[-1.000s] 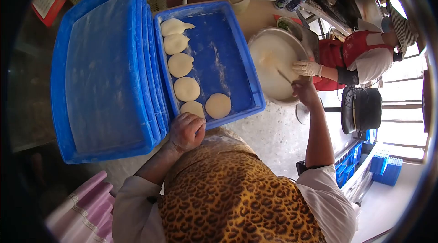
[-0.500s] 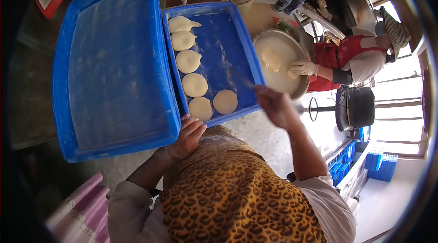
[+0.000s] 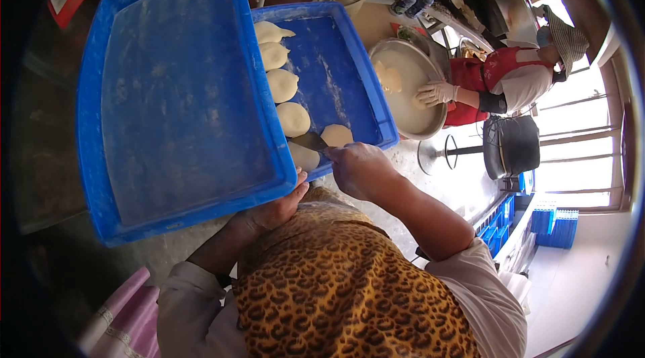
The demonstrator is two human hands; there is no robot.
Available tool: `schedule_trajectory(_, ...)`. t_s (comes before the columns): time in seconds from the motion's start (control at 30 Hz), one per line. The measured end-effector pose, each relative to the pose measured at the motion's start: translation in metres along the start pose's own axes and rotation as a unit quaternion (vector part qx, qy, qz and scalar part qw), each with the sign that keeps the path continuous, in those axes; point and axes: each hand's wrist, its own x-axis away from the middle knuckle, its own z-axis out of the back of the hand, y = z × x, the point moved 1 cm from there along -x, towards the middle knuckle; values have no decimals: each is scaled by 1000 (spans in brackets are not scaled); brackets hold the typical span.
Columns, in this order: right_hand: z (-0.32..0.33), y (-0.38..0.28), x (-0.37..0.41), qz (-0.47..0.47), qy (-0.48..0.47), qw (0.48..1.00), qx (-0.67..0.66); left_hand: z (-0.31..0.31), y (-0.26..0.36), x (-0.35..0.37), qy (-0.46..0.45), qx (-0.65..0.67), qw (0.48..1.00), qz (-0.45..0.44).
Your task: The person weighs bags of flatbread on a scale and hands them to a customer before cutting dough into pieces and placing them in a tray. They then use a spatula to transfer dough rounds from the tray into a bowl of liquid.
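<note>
My right hand [image 3: 363, 168] is wrapped round the handle of a metal scraper [image 3: 310, 142]. The blade lies among the dough rounds at the near end of the blue tray [image 3: 366, 76], beside the nearest round [image 3: 304, 156] and partly under or against it. Several pale dough rounds [image 3: 293, 119] line the tray's left side, and another round [image 3: 336, 135] lies to their right, partly behind my hand. My left hand [image 3: 285, 207] rests at the near corner of a second blue tray [image 3: 188, 103], which overlaps the first one's left edge. Its fingers are partly hidden by the rim.
A large metal basin [image 3: 406, 99] with pale contents stands to the right. A co-worker in a red apron [image 3: 500, 69] has a gloved hand [image 3: 437, 93] in it. Two bottles [image 3: 413, 1] stand behind. A black round object [image 3: 512, 146] is farther right.
My right hand has moved left and down, bringing the scraper to the near dough rounds. The left tray has shifted right, covering more of the other tray's edge. The co-worker's gloved hand has moved slightly.
</note>
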Motion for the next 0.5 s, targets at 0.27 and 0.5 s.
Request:
schedule_trajectory(0.27, -20, -27, -8, 73, -50, 993, 71, 4, 1, 4, -64, 47, 993, 84)
schedule_trajectory(0.5, -41, -27, -13, 111, -71, 985, 109, 22, 11, -2, -13, 224, 957, 182)
